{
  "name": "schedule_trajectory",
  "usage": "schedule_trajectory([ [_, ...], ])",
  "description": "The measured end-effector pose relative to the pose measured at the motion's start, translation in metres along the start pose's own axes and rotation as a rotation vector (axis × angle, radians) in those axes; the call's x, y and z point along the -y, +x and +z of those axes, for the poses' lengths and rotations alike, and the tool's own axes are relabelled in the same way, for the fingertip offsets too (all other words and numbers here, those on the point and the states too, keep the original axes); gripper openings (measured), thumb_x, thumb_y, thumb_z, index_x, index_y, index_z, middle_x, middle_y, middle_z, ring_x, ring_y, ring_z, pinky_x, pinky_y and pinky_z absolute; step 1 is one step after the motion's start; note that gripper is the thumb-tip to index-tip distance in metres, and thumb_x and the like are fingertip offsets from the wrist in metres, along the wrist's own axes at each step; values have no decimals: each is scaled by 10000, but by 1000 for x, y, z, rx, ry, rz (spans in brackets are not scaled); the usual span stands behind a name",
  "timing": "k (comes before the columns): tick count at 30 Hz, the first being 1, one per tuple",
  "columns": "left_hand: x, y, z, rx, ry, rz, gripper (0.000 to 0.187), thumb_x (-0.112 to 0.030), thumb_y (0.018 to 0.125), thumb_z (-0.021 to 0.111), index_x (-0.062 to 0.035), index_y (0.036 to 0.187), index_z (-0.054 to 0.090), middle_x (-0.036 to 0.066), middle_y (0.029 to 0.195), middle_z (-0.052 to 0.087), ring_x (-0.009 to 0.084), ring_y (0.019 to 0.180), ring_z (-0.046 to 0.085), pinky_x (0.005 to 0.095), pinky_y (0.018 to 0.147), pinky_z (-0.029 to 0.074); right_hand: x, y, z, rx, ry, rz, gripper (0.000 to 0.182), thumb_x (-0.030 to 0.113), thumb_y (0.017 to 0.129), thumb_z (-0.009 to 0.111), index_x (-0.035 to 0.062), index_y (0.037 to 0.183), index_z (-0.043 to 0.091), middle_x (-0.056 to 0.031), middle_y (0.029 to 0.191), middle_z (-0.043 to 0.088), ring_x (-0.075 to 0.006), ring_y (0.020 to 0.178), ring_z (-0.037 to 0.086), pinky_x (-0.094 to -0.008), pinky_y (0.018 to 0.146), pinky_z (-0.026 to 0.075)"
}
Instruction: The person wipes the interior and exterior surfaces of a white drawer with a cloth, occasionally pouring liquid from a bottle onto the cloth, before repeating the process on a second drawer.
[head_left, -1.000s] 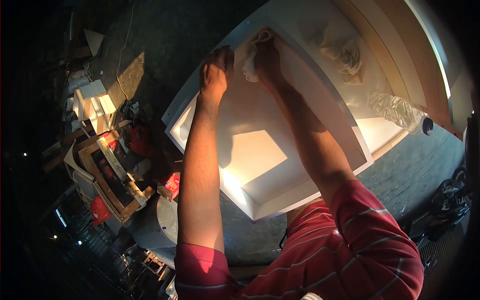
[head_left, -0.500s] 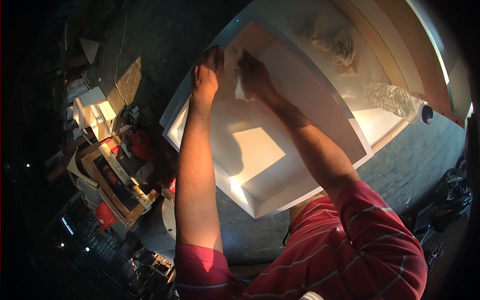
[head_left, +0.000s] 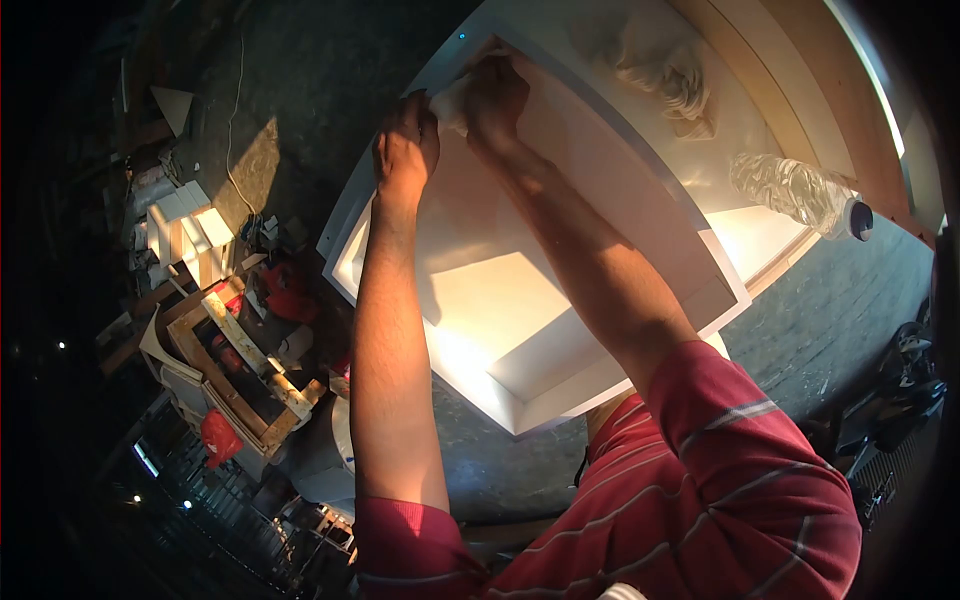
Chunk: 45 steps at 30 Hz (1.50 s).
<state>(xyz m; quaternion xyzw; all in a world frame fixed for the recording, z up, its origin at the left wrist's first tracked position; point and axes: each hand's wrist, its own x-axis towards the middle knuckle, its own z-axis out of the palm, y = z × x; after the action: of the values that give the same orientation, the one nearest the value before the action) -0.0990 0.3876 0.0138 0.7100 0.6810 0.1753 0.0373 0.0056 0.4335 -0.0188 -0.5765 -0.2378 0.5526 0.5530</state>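
The open white box [head_left: 672,195] fills mid-frame, sunlight across its bottom. At its far corner, upper centre, the right hand [head_left: 497,97] is closed around the cloth [head_left: 452,104]; the left hand [head_left: 405,140] lies over the rim beside it, fingers slightly bent — grip unclear. Upper right, a bunched rag [head_left: 672,82] and a capped clear bottle [head_left: 785,190] lie beyond the box — dark floor [head_left: 815,325] below.

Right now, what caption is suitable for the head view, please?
The right hand holds a crumpled white cloth inside an open, shallow white box, the left hand at its rim.
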Motion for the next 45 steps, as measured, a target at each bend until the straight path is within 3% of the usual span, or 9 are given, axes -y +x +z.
schedule_trajectory([
  [4, -8, 0, -8, 16, -1, 29, 218, -213, 934, 449, -59, 1014, 581, 179, 987, 627, 402, 910, 587, 449, 757, 488, -3, 1, -7, 153, -626, -174, 321, 196, 916, 423, -32, 1105, 546, -188, 830, 644, -326, 799, 648, -379, 709, 513],
  [6, -9, 2, -8, 41, 24, 8, 218, -209, 932, 450, -48, 1007, 576, 175, 983, 627, 409, 902, 586, 451, 756, 488, -1, 10, -12, 488, -1159, -290, 296, 106, 687, 628, -117, 872, 569, -244, 896, 627, -345, 796, 654, -377, 651, 533],
  [10, -4, 4, -5, 41, 43, 13, 265, -221, 934, 446, -30, 1040, 595, 205, 970, 636, 412, 901, 597, 447, 769, 489, -11, 8, -13, 248, -210, -172, 443, 110, 587, 675, -157, 915, 543, -264, 894, 623, -359, 785, 654, -369, 683, 534],
  [12, -7, 3, -4, 27, 34, -54, 302, -237, 940, 446, -27, 1081, 612, 239, 987, 634, 411, 918, 605, 445, 784, 488, -7, 19, -19, 576, -1096, -278, 994, 269, 602, 750, -320, 1203, 220, -311, 963, 593, -375, 931, 627, -371, 740, 537],
  [19, 0, 1, 0, 2, 10, 15, 334, -267, 947, 420, -25, 1082, 606, 240, 965, 637, 424, 901, 603, 460, 784, 480, 33, -1, -31, 394, -1124, -552, 813, 201, 606, 714, -280, 1136, 327, -295, 1001, 575, -353, 937, 603, -358, 925, 427],
  [21, 0, 2, 0, -2, 38, -3, 327, -264, 947, 423, -32, 1089, 605, 240, 971, 635, 423, 901, 602, 461, 783, 480, 39, 9, -30, 695, -1028, -157, 655, 117, 616, 662, -177, 1140, 400, -279, 1145, 516, -389, 994, 578, -336, 845, 486],
  [28, 2, 2, 1, 18, -4, -29, 328, -264, 949, 422, -30, 1089, 604, 240, 1008, 625, 421, 927, 593, 461, 798, 476, 12, 21, -30, 847, -1305, -420, 756, 279, 701, 646, -220, 1193, 361, -250, 967, 620, -339, 1069, 544, -384, 976, 388],
  [33, 1, 3, -1, 5, -4, 2, 328, -253, 947, 427, -19, 1091, 606, 237, 1006, 628, 418, 950, 590, 448, 829, 471, -3, 1, -22, 179, -1316, -769, 646, 289, 710, 636, -152, 1169, 525, -316, 969, 610, -351, 868, 650, -393, 957, 450],
  [45, -2, 1, -2, 59, 3, -63, 373, -302, 956, 401, -31, 1135, 585, 236, 1027, 622, 419, 965, 586, 451, 831, 469, 12, 5, -39, 612, -1434, -680, 519, 291, 670, 634, -97, 1015, 642, -278, 963, 638, -407, 947, 613, -498, 987, 377],
])
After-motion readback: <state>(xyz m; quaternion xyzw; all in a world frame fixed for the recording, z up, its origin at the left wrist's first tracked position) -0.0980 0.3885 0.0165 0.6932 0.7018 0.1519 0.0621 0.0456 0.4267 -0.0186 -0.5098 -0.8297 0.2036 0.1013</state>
